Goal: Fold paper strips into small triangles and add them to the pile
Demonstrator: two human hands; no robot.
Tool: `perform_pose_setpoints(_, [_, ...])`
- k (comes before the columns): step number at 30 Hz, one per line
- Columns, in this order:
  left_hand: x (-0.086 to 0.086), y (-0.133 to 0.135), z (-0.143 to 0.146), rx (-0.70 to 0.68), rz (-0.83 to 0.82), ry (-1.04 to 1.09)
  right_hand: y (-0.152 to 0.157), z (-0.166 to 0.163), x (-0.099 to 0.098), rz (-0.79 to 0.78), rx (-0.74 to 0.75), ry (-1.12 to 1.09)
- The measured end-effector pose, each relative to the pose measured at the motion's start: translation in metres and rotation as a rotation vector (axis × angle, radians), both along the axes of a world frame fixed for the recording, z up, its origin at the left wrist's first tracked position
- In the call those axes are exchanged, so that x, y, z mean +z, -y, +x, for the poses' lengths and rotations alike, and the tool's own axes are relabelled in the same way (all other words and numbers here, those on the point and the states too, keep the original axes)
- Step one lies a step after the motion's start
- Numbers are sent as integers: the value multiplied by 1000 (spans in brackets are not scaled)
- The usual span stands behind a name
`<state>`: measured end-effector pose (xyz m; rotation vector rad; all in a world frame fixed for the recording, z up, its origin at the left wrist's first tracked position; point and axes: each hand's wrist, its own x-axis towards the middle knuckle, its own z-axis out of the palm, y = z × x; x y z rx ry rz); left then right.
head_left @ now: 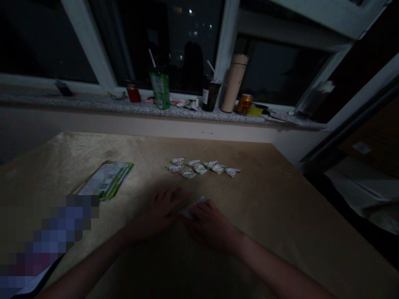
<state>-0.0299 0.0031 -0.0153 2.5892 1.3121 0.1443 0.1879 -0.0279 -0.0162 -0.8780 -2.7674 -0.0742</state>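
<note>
Both my hands rest on the tan table [280, 207] in dim light, pressing a small folded piece of printed paper [190, 207] between them. My left hand [162, 211] lies flat with fingers stretched out, its fingertips at the paper's left edge. My right hand [208, 224] has its fingers curled down on the paper's right part. Beyond the hands lies a row of several small folded paper pieces [202, 167]. A flat green-and-white leaflet [104, 179] lies to the left.
A stone window sill [93, 104] at the back carries a red jar [134, 93], a green cup with a straw [160, 88], a dark bottle [210, 95], a tall beige flask [234, 82] and an orange can [244, 104]. A blurred patch covers the lower left corner.
</note>
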Motion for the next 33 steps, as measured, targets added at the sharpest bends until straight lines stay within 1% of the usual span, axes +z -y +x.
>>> perform_pose_setpoints(3, [-3, -2, -2, 16, -8, -18, 2, 3, 0, -5, -18, -7])
perform_pose_setpoints(6, [-7, -3, -3, 11, 19, -10, 4, 3, -1, -11, -27, -17])
perform_pose_setpoints(11, [-11, -2, -7, -39, 76, 5, 4, 4, -4, -13, -9, -67])
perform_pose_setpoints(21, [-4, -1, -3, -35, 25, 10, 6, 3, -10, 41, -1, -131])
perform_pose_setpoints(28, [-9, -1, -2, -34, 84, -33, 3, 6, -11, -16, -9, -172])
perform_pose_setpoints(33, [-4, -2, 0, -19, 20, -35, 4, 8, -10, -74, -14, -197])
